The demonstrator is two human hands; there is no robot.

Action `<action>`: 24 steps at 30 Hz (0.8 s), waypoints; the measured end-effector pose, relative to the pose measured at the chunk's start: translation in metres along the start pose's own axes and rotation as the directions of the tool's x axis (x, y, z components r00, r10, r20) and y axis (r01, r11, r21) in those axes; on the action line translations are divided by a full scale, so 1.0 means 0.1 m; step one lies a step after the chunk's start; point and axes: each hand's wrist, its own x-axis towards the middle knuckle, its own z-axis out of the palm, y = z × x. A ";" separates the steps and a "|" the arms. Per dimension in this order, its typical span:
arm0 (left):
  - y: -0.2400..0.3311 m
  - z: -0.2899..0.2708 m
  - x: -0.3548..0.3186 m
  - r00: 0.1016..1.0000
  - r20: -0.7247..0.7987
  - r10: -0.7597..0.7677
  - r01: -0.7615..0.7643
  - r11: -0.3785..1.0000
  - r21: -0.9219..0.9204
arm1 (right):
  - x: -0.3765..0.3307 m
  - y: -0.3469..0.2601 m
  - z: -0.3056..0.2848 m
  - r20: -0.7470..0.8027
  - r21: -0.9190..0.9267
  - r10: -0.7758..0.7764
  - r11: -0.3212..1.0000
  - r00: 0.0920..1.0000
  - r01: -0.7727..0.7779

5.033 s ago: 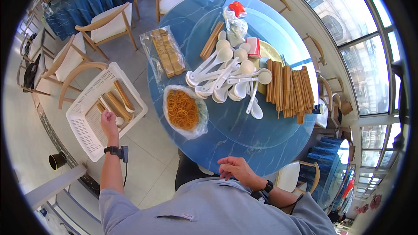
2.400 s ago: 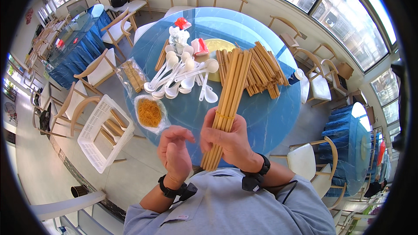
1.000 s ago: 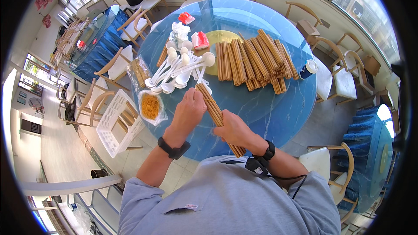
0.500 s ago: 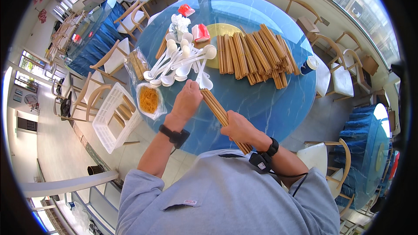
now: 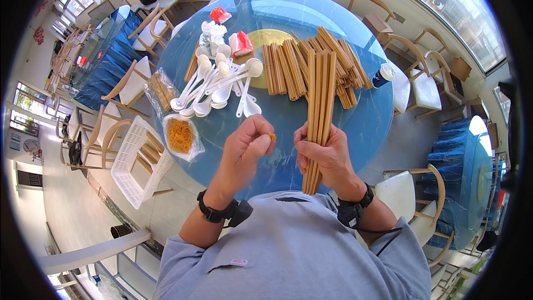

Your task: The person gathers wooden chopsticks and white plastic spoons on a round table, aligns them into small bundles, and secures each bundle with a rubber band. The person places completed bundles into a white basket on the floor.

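Note:
My right hand [image 5: 327, 154] is closed round the lower part of a bundle of wooden chopsticks [image 5: 321, 97], held nearly upright in front of my chest. Between the fingertips of my left hand [image 5: 247, 147] is a bit of yellow-orange rubber band [image 5: 272, 138], mostly hidden by the fingers. The two hands are apart. Left of them, an open plastic bag holds a heap of rubber bands [image 5: 181, 135] of the same colour. White spoons [image 5: 222, 80] lie in a loose pile beyond my left hand. Behind the held bundle, many more chopsticks [image 5: 283, 69] are stacked in bundles.
All this is on a round blue marbled table [image 5: 261, 155]. A paper cup [image 5: 383, 75] stands at its right edge; red-and-white packets [image 5: 240, 43] and crumpled white plastic [image 5: 212, 34] lie at the back. A white plastic basket [image 5: 125, 169] is at the left, with chairs [image 5: 130, 86] around.
My right hand has turned the chopstick bundle from a slant to nearly upright and raised it. My left hand has left the bundle's far end and now pinches a rubber band.

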 end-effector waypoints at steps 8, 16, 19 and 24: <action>0.46 0.34 -0.05 0.935 0.096 0.340 -0.344 0.810 0.474 | -0.28 -0.37 0.38 0.034 -0.176 -0.338 0.924 0.940 0.339; 0.39 0.28 -0.20 0.988 -0.083 0.132 -0.106 0.959 0.264 | -0.24 -0.38 0.27 -0.049 -0.190 -0.310 0.936 0.949 0.296; 0.38 0.26 -0.21 0.986 -0.115 0.121 -0.091 0.967 0.238 | -0.23 -0.42 0.27 0.008 -0.186 -0.206 0.961 0.979 0.204; 0.33 0.33 -0.19 0.920 0.005 0.392 -0.296 0.686 0.665 | -0.22 -0.30 0.39 0.044 -0.241 -0.190 0.951 0.981 0.195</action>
